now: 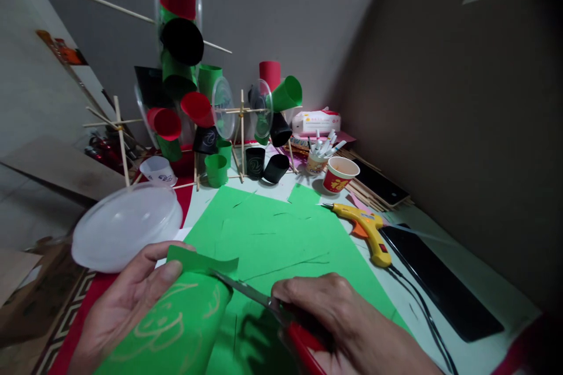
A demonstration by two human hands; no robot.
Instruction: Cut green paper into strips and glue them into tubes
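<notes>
My left hand (125,302) grips a curved piece of green paper (193,328) with pale line drawings on it, the thumb pressing near its top edge. Along that edge, a narrow strip (204,262) of the same green stands partly separated. My right hand (347,316) holds scissors with red handles (305,348); the blades (250,293) meet the paper at the strip's base. Part of the handles is hidden by my fingers. Beneath both hands lies a large green sheet (264,234) with dark cut lines or scraps on it.
A yellow glue gun (367,225) lies at the right, its cord running forward beside a black flat object (444,287). A red paper cup (340,174) and a cup of markers (317,162) stand behind. At left are a translucent lid (127,225) and stick frames (241,129) with coloured paper cups.
</notes>
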